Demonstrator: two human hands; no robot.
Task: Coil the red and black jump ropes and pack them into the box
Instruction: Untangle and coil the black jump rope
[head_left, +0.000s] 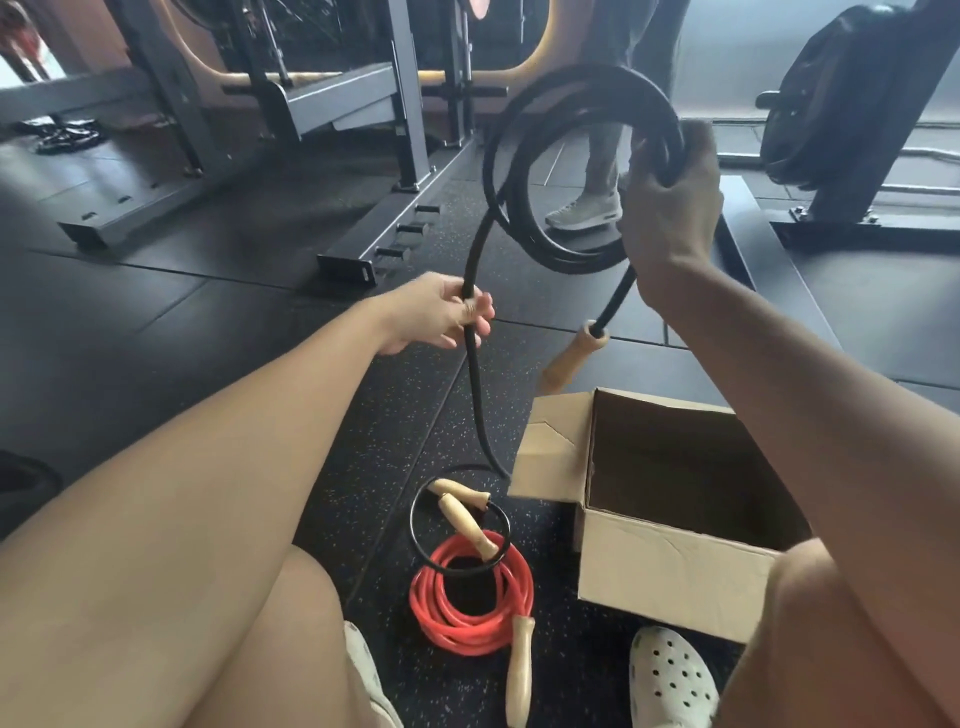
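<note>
Red jump rope is lying coiled flat on the rubber floor between the person's knees, nearest the camera; one wooden handle is pointing toward the camera, its long axis running near-to-far. Two more wooden handles are resting across the far edge of the red coil, angled left-far to right-near, with a thin black loop lying around them. Cardboard box is sitting open on the floor just right of the red coil, flaps up, interior looking empty.

Black jump rope is rising from the floor beside the box's left flap, running nearly vertical up through the left hand, which is pinching it between thumb and fingers, arm extended forward. Farther out and higher, the right hand is clenching several upright loops of the black rope, wrist raised, back of the hand toward the camera. A wooden handle is hanging from the coil, slanting down-left above the box
</note>
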